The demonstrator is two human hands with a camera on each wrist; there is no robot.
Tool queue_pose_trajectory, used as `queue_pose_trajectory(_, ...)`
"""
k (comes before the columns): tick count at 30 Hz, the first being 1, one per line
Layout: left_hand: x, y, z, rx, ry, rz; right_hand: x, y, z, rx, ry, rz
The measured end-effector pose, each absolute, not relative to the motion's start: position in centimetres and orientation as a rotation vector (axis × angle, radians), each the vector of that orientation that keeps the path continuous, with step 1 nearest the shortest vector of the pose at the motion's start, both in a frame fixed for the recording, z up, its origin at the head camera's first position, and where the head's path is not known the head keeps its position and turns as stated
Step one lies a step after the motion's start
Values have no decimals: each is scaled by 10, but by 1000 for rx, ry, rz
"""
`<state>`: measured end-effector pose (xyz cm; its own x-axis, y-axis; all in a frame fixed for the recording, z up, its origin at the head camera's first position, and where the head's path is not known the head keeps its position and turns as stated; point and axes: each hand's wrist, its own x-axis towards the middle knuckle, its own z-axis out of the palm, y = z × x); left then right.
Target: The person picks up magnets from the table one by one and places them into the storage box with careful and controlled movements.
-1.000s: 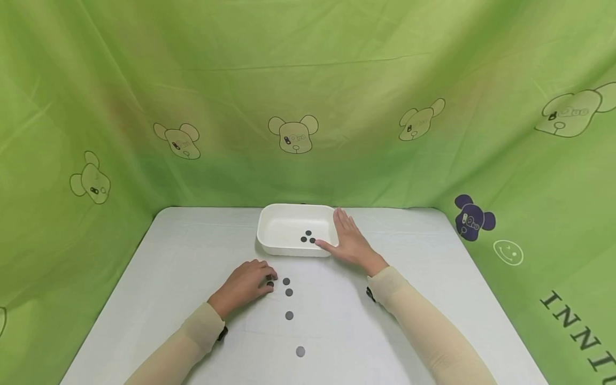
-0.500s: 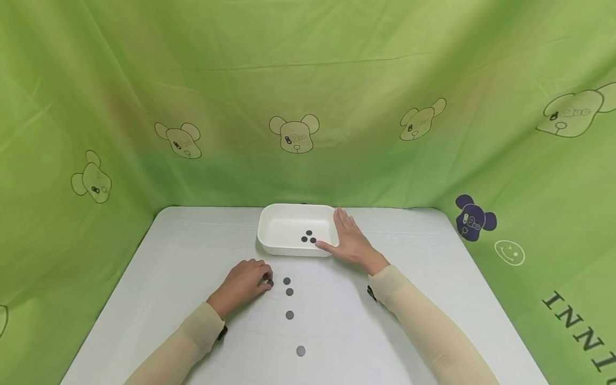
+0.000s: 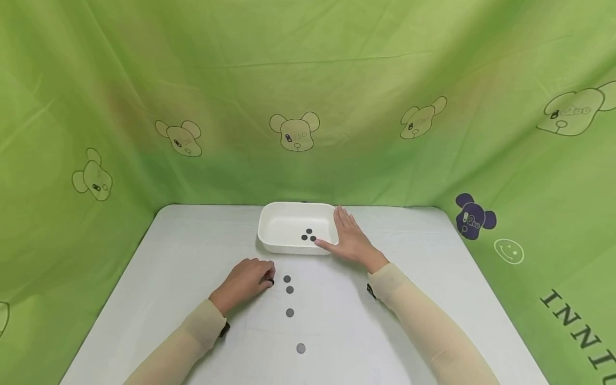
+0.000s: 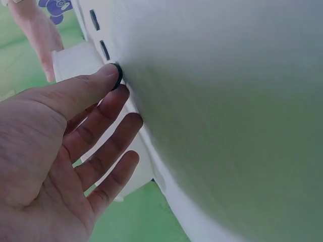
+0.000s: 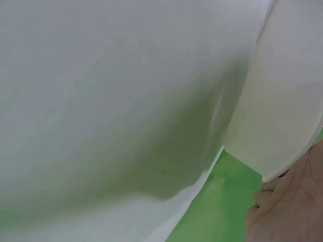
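Note:
Thumb and forefinger of my left hand (image 3: 244, 279) pinch a black disc (image 4: 118, 76) close over the white tabletop; its other fingers lie loosely bent in the left wrist view. To its right, several flat dark round discs (image 3: 290, 290) are spread in a rough column running toward me. A white rectangular container (image 3: 289, 249) stands at the back, with three black discs (image 3: 309, 231) inside near its right end. My right hand (image 3: 355, 243) rests against that end, fingers straight along the rim and thumb at the front corner.
The white-covered table (image 3: 409, 230) ends at green curtains (image 3: 231, 182) printed with bear heads, at the back and on both sides. The nearest disc (image 3: 301, 348) looks paler grey than the others.
The disc at my left fingertips has turned from lying face-up to nearly edge-on, and my fingers have closed on it. My right hand and the container stay put.

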<state>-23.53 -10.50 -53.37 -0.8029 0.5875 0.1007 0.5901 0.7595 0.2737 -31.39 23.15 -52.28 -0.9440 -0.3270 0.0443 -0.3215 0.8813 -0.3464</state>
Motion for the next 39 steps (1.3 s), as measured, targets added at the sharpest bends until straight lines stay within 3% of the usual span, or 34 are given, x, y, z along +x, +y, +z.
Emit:
queue_pose_trajectory(21,-245,-90,-501,-839,-2854,-803,-317,233,-526,-497,3020,-528)
queue_pose_trajectory(39,-283,-69,-488,-741,-2798,-1007,-312,232,-522,-502,3035,-550)
